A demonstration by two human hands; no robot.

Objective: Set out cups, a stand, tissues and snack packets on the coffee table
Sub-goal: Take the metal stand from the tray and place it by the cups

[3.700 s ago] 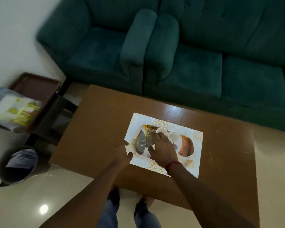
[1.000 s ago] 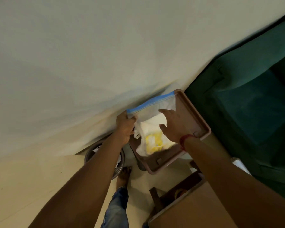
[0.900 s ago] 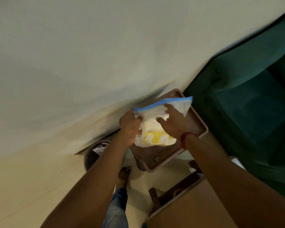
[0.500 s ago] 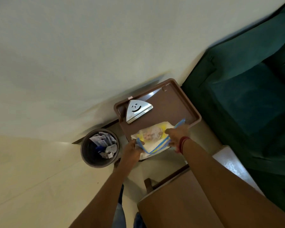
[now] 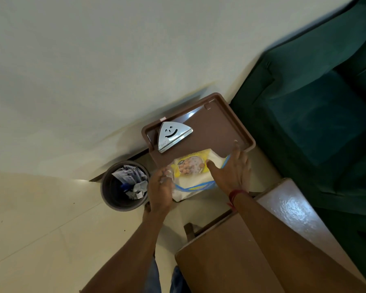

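Note:
A clear zip bag (image 5: 190, 188) with a blue zipper strip lies on the near edge of a brown tray (image 5: 244, 135). Inside it are a yellow snack packet (image 5: 191, 166) and white tissues. My left hand (image 5: 160, 188) pinches the bag's left edge with curled fingers. My right hand (image 5: 230, 170) is at the bag's right side, fingers straight and spread, thumb on the packet. A shiny triangular metal stand (image 5: 173, 134) with a smiley cut-out lies on the tray beyond the bag. No cups are in view.
A round bin (image 5: 123, 185) full of crumpled paper stands on the floor left of the tray. The brown coffee table (image 5: 230, 261) corner is at lower right under my right forearm. A green sofa (image 5: 315, 113) fills the right side; a pale wall is behind.
The bag came down from in front of the wall onto the tray's near edge, uncovering the stand. My right hand has let go of the zipper and spread open.

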